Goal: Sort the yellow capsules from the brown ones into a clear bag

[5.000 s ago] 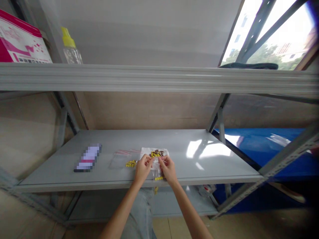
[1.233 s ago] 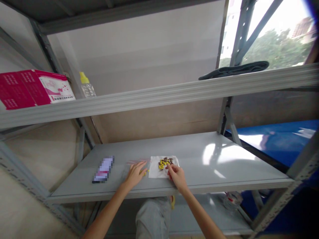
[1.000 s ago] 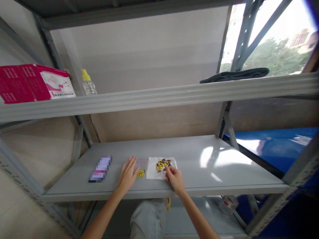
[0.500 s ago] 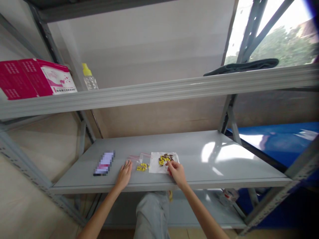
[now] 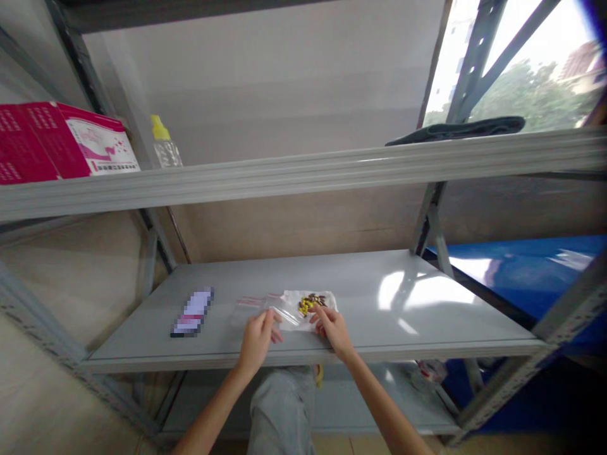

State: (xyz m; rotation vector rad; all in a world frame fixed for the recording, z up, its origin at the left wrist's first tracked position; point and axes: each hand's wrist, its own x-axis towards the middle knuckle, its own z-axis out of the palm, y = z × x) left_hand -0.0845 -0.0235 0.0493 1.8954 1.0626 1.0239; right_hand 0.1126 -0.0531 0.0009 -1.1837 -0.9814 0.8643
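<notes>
My left hand (image 5: 259,335) is raised over the shelf's front, thumb and fingers pinched on a clear zip-lock bag (image 5: 288,311) that slants toward the white paper (image 5: 300,325). Another clear zip-lock bag (image 5: 244,309) lies flat to its left. On the paper is a small heap of yellow and dark brown capsules (image 5: 311,303). My right hand (image 5: 332,328) hovers at the heap's near edge, fingers bent and apart, with nothing visible in them. The yellow capsules by the bags cannot be seen now; my left hand covers that spot.
A phone (image 5: 193,313) with a blurred screen lies left on the grey shelf (image 5: 370,328). On the shelf above stand a pink box (image 5: 71,142) and a clear bottle with a yellow cap (image 5: 165,144), with dark folded cloth (image 5: 459,129) at right. Metal uprights flank both sides.
My left hand has gone from lying flat beside the bags to pinching one, lifting and moving it right. My right hand has shifted slightly left and its fingers have loosened.
</notes>
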